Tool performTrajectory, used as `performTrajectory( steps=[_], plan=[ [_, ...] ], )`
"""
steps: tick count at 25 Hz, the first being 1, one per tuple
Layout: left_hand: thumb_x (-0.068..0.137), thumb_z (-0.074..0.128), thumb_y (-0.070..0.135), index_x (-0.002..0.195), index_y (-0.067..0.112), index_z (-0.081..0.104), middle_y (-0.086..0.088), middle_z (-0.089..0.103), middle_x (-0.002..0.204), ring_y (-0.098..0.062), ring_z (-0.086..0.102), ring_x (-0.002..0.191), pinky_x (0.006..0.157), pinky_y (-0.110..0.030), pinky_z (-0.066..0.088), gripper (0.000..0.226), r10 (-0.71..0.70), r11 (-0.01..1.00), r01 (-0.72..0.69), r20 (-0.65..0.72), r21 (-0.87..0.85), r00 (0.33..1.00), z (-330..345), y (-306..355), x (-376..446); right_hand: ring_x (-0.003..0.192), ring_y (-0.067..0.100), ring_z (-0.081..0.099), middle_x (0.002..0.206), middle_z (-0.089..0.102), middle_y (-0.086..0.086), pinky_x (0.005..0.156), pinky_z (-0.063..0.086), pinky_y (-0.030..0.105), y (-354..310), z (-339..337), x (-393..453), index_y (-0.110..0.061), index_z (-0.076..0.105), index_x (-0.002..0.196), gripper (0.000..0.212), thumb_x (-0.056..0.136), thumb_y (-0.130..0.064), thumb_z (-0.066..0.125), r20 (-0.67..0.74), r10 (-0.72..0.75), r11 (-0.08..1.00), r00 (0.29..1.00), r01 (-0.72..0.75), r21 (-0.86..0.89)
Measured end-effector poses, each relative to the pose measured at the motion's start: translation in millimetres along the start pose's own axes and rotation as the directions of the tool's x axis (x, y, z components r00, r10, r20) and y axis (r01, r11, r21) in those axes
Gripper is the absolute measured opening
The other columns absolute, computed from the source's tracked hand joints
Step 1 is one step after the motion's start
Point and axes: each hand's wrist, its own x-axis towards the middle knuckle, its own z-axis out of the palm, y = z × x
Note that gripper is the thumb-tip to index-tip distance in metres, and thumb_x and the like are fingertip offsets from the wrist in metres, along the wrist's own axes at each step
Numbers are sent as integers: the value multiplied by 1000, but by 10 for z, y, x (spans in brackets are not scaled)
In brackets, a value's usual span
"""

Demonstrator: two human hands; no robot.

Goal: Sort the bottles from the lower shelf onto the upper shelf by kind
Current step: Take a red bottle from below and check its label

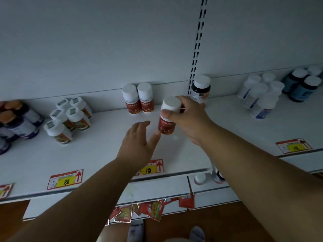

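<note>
The right hand [187,117] grips a red-labelled bottle [167,117] (white cap) above the upper shelf [104,151], near two matching bottles [138,98]. The left hand [138,140] hovers flat, fingers spread, holding nothing.

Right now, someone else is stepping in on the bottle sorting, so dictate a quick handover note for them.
Right hand: gripping a red-label bottle near its cap, above the upper shelf.
Left hand: open, empty, fingers near that bottle's base.
Done: two matching red-label bottles stand at the back; other kinds sit grouped to the left and right.
Left: set this bottle beside its two mates, then fetch the bottles on the lower shelf; two caps show there, the rest is hidden.
</note>
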Motion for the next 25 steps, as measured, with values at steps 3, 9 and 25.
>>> performTrajectory(
  steps=[3, 9, 25],
  plan=[
    [86, 28, 73, 149, 21, 30, -5, 33, 155, -26, 30, 142, 115, -47, 29, 82, -26, 979, 33, -37, 201, 999, -110, -386, 297, 106, 16, 60, 116, 65, -3, 90, 50, 37, -125, 343, 249, -19, 58, 119, 48, 80, -37, 79, 35, -71, 960, 997, 78, -269],
    [83, 15, 81, 150, 18, 23, -12, 24, 157, -28, 15, 147, 119, -49, 16, 92, -27, 888, 22, 4, 460, 1000, -1, -915, 666, 104, 25, 60, 114, 62, 6, 76, 42, 30, -88, 910, 609, -13, 56, 113, 53, 74, -38, 83, 32, -157, 862, 987, 152, -484],
    [90, 43, 66, 151, 22, 24, -5, 26, 158, -27, 22, 146, 119, -48, 21, 77, -62, 959, 82, -83, 271, 995, -175, -767, 342, 110, 25, 56, 125, 52, 8, 86, 48, 33, -107, 964, 340, -13, 47, 126, 62, 80, -42, 77, -32, -290, 814, 956, 229, -534]
  ],
)
